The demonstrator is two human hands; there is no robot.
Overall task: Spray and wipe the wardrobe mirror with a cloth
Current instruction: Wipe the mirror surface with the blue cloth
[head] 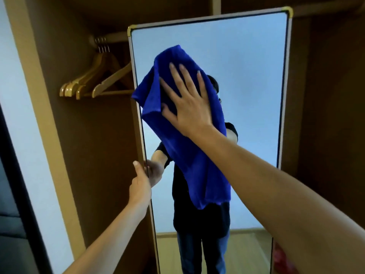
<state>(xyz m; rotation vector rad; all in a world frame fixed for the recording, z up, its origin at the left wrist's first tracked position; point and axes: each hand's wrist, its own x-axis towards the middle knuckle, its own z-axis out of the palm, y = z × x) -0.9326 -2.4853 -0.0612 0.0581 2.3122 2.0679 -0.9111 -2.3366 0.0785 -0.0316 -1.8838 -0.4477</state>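
Wardrobe (94,135): brown wood, open in front of me, with a rail across the top left.
Mirror (246,80): tall and framed, standing upright inside the wardrobe; I see a dark-clothed reflection in it.
Cloth (177,147): blue, draped down the upper middle of the glass, its left fold reaching over the frame.
Hangers (94,82): wooden, bunched on the rail left of the mirror.
Right hand (189,99): fingers spread flat, pressing the cloth against the glass.
Left hand (141,184): grips the mirror's left edge, thumb on the front.
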